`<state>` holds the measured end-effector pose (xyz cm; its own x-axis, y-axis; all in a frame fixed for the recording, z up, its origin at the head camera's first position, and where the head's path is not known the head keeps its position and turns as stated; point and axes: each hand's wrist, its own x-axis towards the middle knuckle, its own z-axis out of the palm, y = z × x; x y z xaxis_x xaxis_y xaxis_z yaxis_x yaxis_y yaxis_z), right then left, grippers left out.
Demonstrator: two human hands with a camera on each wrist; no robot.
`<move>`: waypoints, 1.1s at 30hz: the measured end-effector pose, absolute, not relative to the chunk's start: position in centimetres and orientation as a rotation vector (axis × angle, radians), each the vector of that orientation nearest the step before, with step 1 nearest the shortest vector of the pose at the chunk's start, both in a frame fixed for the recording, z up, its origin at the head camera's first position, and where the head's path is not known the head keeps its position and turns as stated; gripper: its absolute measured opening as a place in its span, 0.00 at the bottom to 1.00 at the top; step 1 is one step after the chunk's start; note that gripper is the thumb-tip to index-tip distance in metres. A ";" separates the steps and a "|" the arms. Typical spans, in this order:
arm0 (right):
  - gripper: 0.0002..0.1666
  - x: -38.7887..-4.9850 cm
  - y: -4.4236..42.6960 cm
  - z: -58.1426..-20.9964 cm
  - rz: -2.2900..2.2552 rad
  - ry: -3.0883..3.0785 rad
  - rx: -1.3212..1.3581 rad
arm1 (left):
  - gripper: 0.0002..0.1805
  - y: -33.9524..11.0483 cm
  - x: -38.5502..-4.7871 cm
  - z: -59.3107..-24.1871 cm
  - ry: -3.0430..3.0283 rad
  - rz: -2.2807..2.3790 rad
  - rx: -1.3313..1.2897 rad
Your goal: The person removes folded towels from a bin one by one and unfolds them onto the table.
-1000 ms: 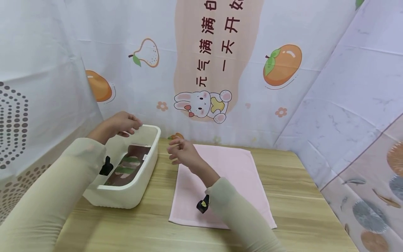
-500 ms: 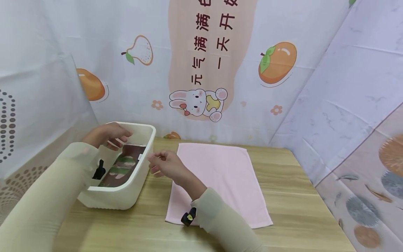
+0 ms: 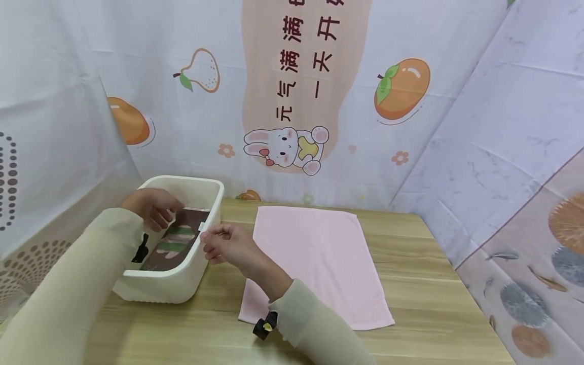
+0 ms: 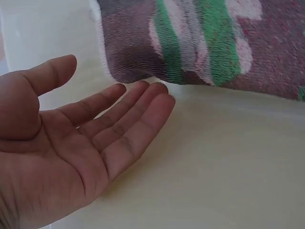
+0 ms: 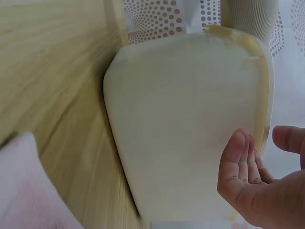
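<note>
Dropping my straight-fingered left hand toward the striped towel, relaxed right hand toward the cream tub, I'm probably getting within reach, empty-handed.

The head camera looks forward and down from above the pale wood-grain tabletop, farthest back. The left wrist camera peers closely into the cream rectangular tub, at the brown, green-striped cloth. The right wrist camera, tilted sideways, closely faces the tub's outer wall, sharing the plain pink cloth with the head view.
</note>
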<state>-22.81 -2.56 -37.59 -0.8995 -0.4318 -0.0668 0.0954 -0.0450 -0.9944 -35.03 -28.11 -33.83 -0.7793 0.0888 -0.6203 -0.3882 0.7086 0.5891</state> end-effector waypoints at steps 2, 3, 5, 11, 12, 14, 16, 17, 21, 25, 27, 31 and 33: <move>0.04 -22.6 -2.7 -37.5 -2.014 1.864 -0.352 | 0.34 -27.8 -35.0 -34.0 2.265 0.931 -0.214; 0.04 -22.5 -2.8 -37.5 -2.017 1.864 -0.346 | 0.34 -27.8 -35.0 -34.1 2.255 0.914 -0.211; 0.04 -22.5 -2.9 -37.5 -2.024 1.869 -0.335 | 0.32 -27.6 -35.0 -34.3 2.245 0.890 -0.214; 0.05 -22.4 -2.9 -37.5 -2.020 1.897 -0.314 | 0.32 -27.6 -35.1 -34.5 2.205 0.846 -0.204; 0.05 -22.4 -2.8 -37.5 -2.017 1.898 -0.315 | 0.31 -27.6 -35.2 -34.6 2.200 0.824 -0.188; 0.05 -22.4 -2.8 -37.5 -2.011 1.902 -0.320 | 0.31 -27.7 -35.3 -34.6 2.199 0.780 -0.151; 0.05 -22.4 -2.7 -37.5 -2.008 1.907 -0.325 | 0.31 -27.6 -35.3 -34.7 2.202 0.753 -0.127; 0.06 -22.4 -2.7 -37.5 -2.006 1.911 -0.330 | 0.31 -27.6 -35.4 -34.7 2.205 0.747 -0.120; 0.05 -22.5 -2.6 -37.7 -2.006 1.894 -0.358 | 0.28 -27.7 -35.5 -34.8 2.229 0.756 -0.108; 0.05 -22.6 -2.5 -37.8 -2.013 1.871 -0.378 | 0.23 -27.7 -35.5 -34.8 2.257 0.779 -0.079; 0.05 -22.6 -2.5 -37.8 -2.021 1.855 -0.390 | 0.21 -27.7 -35.6 -34.8 2.269 0.790 -0.065; 0.04 -22.6 -2.5 -37.9 -2.060 1.766 -0.418 | 0.17 -27.8 -35.6 -34.7 2.295 0.802 -0.010; 0.03 -22.7 -2.6 -38.0 -2.082 1.702 -0.423 | 0.17 -27.9 -35.6 -34.8 2.281 0.821 0.012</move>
<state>-22.70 -2.57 -38.00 -0.8673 -0.4970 -0.0273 0.1256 -0.1655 -0.9782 -35.59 -27.90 -34.77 -0.7534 0.2307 -0.6158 -0.2148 0.7988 0.5620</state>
